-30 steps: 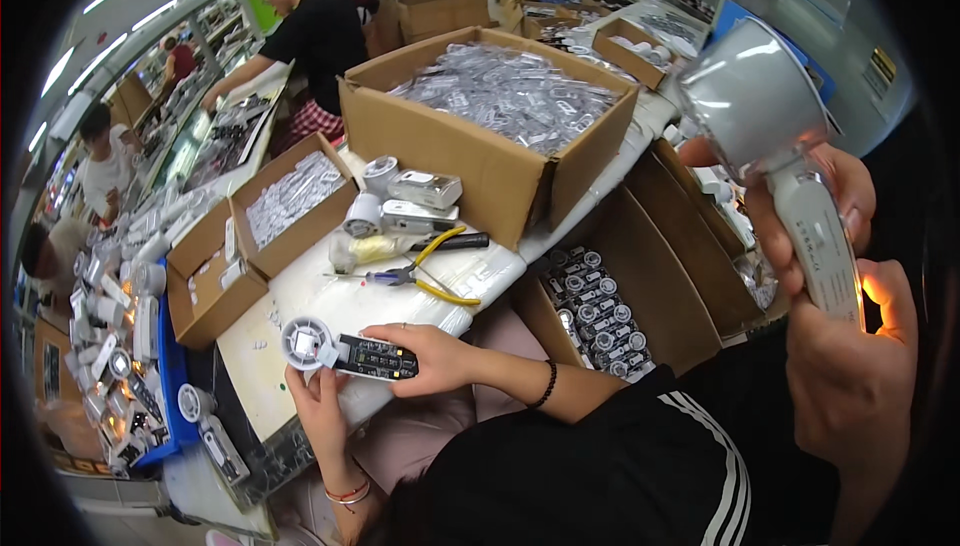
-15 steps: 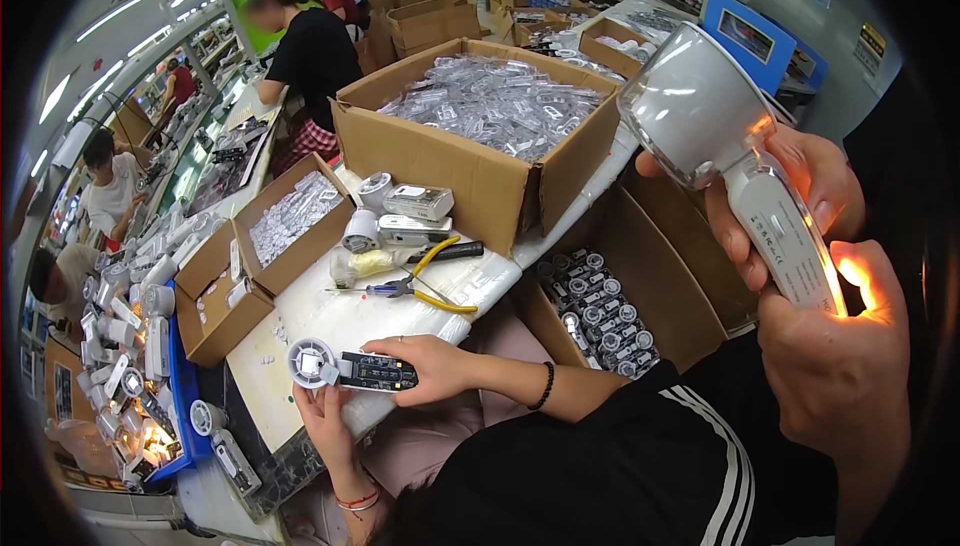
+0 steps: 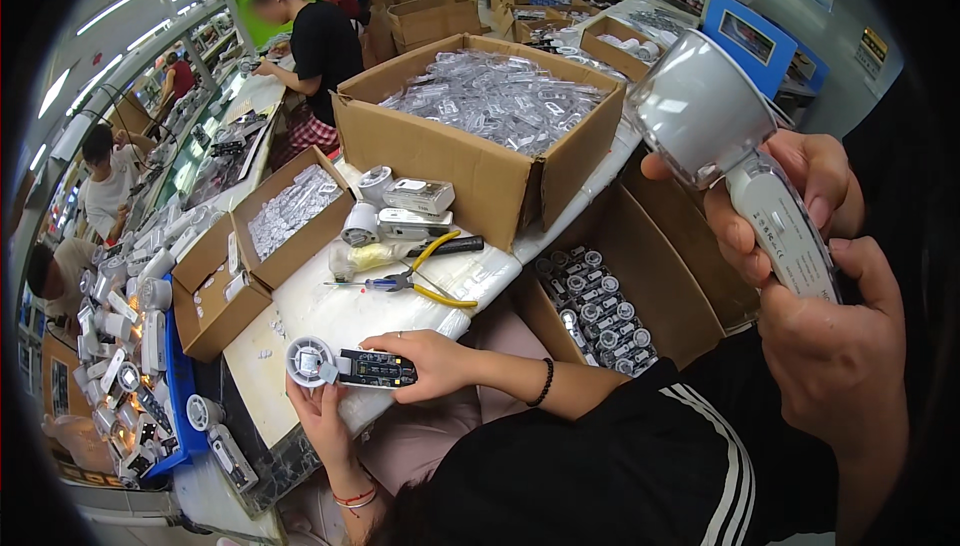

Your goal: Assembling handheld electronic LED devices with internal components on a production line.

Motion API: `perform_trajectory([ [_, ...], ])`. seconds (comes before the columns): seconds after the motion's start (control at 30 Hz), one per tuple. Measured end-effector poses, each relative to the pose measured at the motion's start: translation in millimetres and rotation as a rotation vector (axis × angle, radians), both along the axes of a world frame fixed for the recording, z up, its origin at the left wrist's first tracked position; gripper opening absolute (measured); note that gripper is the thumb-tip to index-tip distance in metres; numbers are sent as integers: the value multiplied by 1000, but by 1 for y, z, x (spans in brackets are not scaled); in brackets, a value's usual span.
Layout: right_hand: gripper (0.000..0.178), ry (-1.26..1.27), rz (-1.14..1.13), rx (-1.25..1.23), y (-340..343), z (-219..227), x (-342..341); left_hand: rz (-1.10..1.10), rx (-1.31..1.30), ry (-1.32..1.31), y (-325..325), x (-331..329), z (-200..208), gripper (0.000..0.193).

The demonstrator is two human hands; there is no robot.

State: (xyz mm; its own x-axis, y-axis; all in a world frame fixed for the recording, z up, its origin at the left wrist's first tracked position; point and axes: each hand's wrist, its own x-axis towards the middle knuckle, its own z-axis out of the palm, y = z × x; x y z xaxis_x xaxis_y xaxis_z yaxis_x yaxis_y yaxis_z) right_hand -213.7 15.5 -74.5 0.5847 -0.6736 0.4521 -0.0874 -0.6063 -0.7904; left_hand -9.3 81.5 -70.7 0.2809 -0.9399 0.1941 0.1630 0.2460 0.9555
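Both my hands hold a white handheld appliance (image 3: 705, 111) up at the right. Its wide, cup-shaped head has a clear shell and points up and left. My left hand (image 3: 830, 356) is closed around the lower end of the handle, thumb along its right side. Higher up, my right hand (image 3: 815, 171) grips around the neck, with fingertips showing left of the handle. No light shows on the appliance. Printed text runs along the handle. The exact kind of appliance is not clear.
A co-worker in a black striped sleeve (image 3: 690, 446) holds an opened unit with a bare circuit board (image 3: 375, 369). Pliers (image 3: 430, 276) lie on the table beside cartons of clear parts (image 3: 500, 101). A carton (image 3: 650, 256) holds dark-and-white units. Finished-looking pieces fill a blue bin (image 3: 185, 426).
The orange glow around the handle and my fingers has gone out. The appliance has shifted slightly to the right. A person in black farther back has stretched an arm forward.
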Motion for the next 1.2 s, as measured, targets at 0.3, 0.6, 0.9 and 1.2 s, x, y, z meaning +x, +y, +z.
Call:
perform_trajectory([
  [0.3, 70, -11, 101, 75, -5, 3, -3, -8, 35, 57, 6, 6, 1, 70],
  [0.6, 57, 120, 261, 23, -28, 36, -15, -59, -12, -176, 19, 8, 24, 76],
  [0.9, 58, 104, 81, -102, -25, 25, -4, 286, -25, -618, 30, 5, 18, 71],
  [1.2, 50, -603, -384, 28, -12, 38, -23, 416, 21, -722, 22, 4, 1, 70],
])
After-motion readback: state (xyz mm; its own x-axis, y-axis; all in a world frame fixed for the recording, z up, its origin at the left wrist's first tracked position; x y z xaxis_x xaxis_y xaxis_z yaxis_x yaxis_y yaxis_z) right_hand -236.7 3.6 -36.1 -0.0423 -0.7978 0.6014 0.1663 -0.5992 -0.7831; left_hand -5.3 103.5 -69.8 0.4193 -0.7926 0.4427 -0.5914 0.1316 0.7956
